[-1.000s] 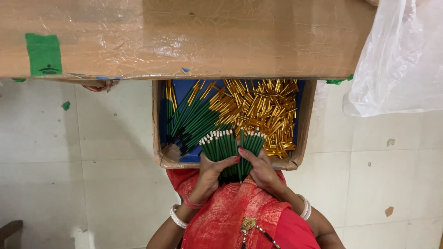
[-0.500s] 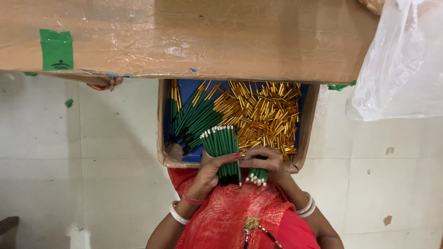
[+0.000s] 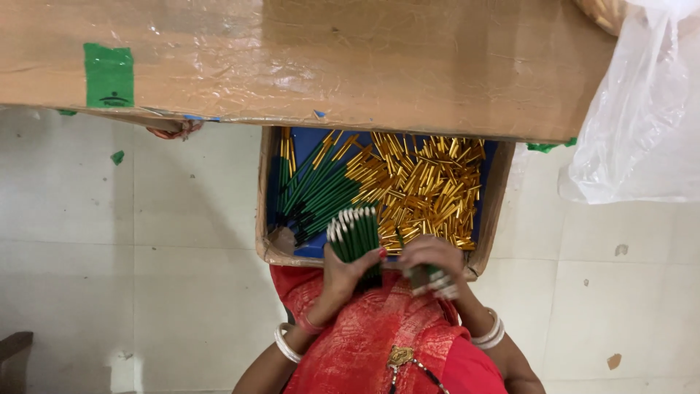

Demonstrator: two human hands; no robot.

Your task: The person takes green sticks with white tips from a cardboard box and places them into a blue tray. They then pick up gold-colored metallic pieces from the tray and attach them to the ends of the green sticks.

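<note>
Head view, looking straight down over a red patterned garment (image 3: 379,343) to a shallow cardboard tray (image 3: 266,219) lined in blue; left hand (image 3: 348,268) closed around a bundle of green pencils (image 3: 354,233), white tips fanned upward over the near edge of the tray, thumb and fingers wrapped tight at the lower end of the bundle; right hand (image 3: 432,257) just beside it, curled over a smaller clutch of green pencils (image 3: 436,281) with pale ends poking down and out below the knuckles, blurred, so the exact hold hard to tell beyond fingers folded shut on them; white bangles at both wrists; inside the tray, loose green pencils (image 3: 317,191) heaped at the left, a pile of short gold tubes (image 3: 423,186) spread across the middle and right, touching and overlapping the green heap; above the tray, a broad cardboard sheet (image 3: 306,66) covering its far part, green tape patch (image 3: 109,75) at the left of it; clear plastic bag (image 3: 642,117) at the upper right, well apart from both hands; pale tiled floor (image 3: 109,255) on either side.
</note>
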